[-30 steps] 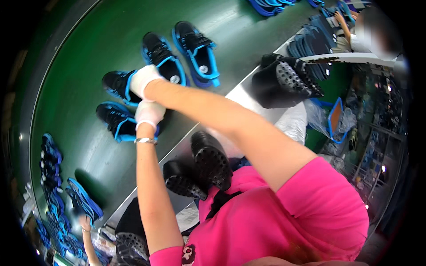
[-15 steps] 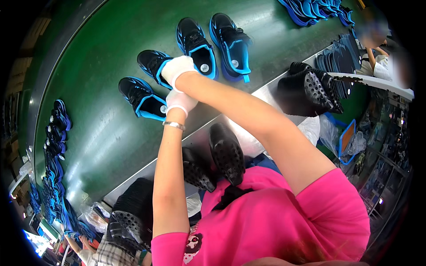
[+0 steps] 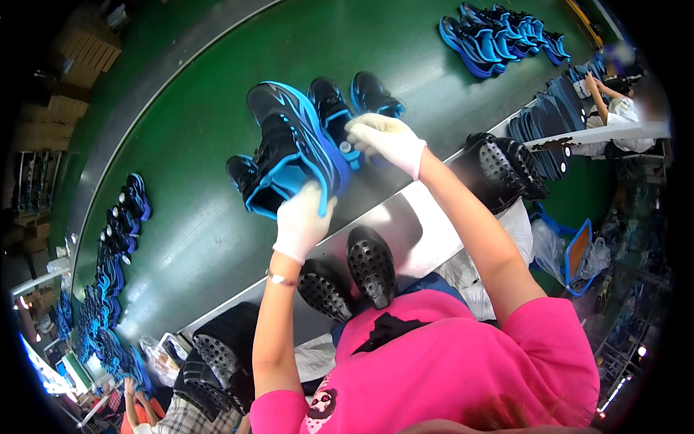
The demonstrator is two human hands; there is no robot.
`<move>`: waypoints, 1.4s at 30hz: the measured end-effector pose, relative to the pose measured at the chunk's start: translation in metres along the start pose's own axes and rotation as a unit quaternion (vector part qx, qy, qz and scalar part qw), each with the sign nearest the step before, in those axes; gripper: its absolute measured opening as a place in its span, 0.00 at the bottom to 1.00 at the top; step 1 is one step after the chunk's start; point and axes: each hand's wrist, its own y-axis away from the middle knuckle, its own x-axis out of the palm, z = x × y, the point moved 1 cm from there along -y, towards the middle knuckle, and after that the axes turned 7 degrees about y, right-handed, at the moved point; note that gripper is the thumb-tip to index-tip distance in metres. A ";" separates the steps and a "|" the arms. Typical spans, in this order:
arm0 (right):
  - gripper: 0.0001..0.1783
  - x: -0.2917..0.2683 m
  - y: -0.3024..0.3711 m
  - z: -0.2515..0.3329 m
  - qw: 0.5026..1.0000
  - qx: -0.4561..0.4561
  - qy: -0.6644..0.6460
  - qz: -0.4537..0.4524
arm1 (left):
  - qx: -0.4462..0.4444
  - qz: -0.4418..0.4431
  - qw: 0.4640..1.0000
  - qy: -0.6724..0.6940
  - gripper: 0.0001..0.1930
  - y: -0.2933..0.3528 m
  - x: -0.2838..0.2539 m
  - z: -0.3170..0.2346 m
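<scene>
My left hand (image 3: 303, 220), in a white glove, grips a black and blue sneaker (image 3: 278, 145) at its heel and holds it raised and tilted above the green table. Part of another sneaker (image 3: 241, 168) shows beyond its left side. Two more sneakers, a middle one (image 3: 329, 105) and a right one (image 3: 372, 90), stand past it, partly hidden by the raised shoe and my right hand. My gloved right hand (image 3: 387, 141) is near the heels of those two, fingers loosely curved and apart, with nothing seen in it.
Black studded shoe forms (image 3: 370, 264) stand at the table's near edge, with more at right (image 3: 499, 170) and left (image 3: 224, 347). Sneakers line the left edge (image 3: 108, 275) and cluster at far right (image 3: 499, 36). Dark flat insole-like pieces (image 3: 542, 126) are stacked at right. Other people work at both sides.
My hands have moved apart. The left now has a sneaker raised off the table, and the right has shifted rightward. The view has shifted too.
</scene>
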 end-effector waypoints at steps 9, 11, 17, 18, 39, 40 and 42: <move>0.31 -0.080 0.011 0.023 0.853 -0.116 -0.490 0.138 | 0.138 0.180 0.964 0.137 0.12 -0.026 -0.026 -0.136; 0.28 -0.102 0.024 0.026 0.841 -0.110 -0.516 0.119 | 0.143 0.198 0.956 0.163 0.12 -0.034 -0.022 -0.159; 0.19 -0.158 0.031 0.000 0.778 -0.121 -0.597 0.153 | 0.203 0.216 0.944 0.145 0.09 -0.064 0.004 -0.194; 0.19 -0.164 0.033 0.000 0.757 -0.132 -0.620 0.159 | 0.216 0.216 0.941 0.145 0.09 -0.068 0.006 -0.198; 0.30 -0.195 0.038 0.002 0.691 -0.226 -0.677 0.118 | 0.198 0.303 0.931 0.037 0.08 -0.132 -0.005 -0.271; 0.30 -0.193 0.038 0.002 0.697 -0.222 -0.673 0.109 | 0.196 0.304 0.932 0.041 0.08 -0.130 -0.005 -0.269; 0.30 -0.191 0.042 0.006 0.692 -0.200 -0.686 0.104 | 0.193 0.286 0.936 0.069 0.09 -0.128 -0.006 -0.267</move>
